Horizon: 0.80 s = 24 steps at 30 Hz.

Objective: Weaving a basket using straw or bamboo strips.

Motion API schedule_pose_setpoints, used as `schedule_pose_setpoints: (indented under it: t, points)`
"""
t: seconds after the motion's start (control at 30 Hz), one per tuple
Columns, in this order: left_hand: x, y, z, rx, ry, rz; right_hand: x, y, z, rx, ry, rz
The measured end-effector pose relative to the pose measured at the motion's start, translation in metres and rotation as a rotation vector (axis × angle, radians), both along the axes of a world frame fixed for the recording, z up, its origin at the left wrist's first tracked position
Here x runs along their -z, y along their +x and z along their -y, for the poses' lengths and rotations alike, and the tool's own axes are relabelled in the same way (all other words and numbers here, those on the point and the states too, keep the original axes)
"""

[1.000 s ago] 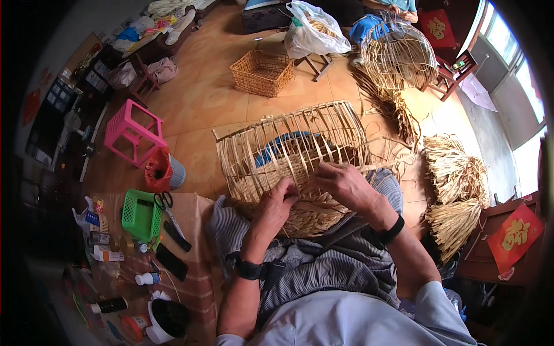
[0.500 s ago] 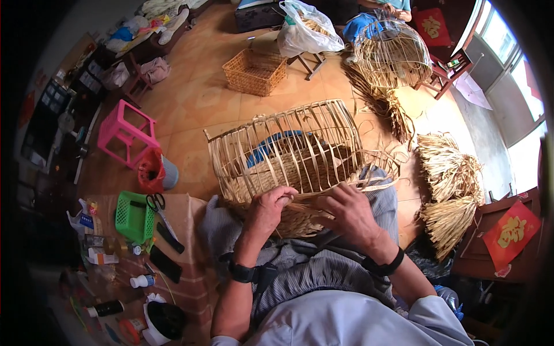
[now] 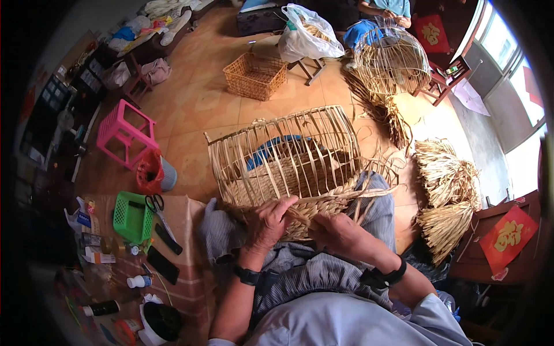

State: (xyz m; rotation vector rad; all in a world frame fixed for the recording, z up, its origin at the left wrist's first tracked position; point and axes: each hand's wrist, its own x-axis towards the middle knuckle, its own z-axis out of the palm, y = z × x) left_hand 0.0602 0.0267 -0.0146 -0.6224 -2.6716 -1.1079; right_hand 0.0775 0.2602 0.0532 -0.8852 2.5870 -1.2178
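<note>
A half-woven straw basket (image 3: 277, 183) lies across my lap, its side of open upright ribs facing away and its closely plaited part toward me. Something blue (image 3: 271, 149) shows through the ribs. My left hand (image 3: 270, 224) is closed in a pinch at the near edge of the basket, on straw strands (image 3: 299, 217). Just right of it, my right hand (image 3: 336, 232) is closed on the same strands, its fingertips partly hidden. Loose straw ends (image 3: 378, 173) stick out at the basket's right end.
To the left, a cloth-covered table (image 3: 193, 254) bears a green plastic basket (image 3: 133, 218), scissors (image 3: 156, 205) and bottles. A pink stool (image 3: 127, 135) and bin (image 3: 167, 176) stand beyond. Straw bundles (image 3: 447, 173) lie right. Far off, another person (image 3: 385, 10) works at a frame basket (image 3: 392, 60).
My right hand has drawn back toward me and a little left, its fingers closing on the strands. My left hand has come slightly nearer. The basket has shifted little.
</note>
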Motion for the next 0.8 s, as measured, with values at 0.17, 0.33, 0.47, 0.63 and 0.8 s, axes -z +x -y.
schedule_pose_setpoints:
  t: [0.17,0.33,0.47,0.63,0.8]
  points:
    - [0.003,-0.001,-0.007,-0.025,0.11,-0.158,-0.075,-0.008,-0.032,-0.027,-0.372,0.957]
    - [-0.001,-0.002,-0.015,-0.189,0.028,-0.08,-0.073,-0.013,-0.101,0.01,-1.686,0.724]
    - [-0.004,-0.006,-0.019,-0.21,0.025,-0.022,-0.024,-0.028,-0.121,0.137,-1.648,0.682]
    - [-0.005,-0.003,-0.015,-0.232,0.027,0.014,-0.011,-0.024,0.005,0.172,-0.291,0.524]
    - [-0.013,-0.003,-0.016,-0.177,0.033,0.034,0.038,-0.054,0.056,0.287,-0.555,0.064]
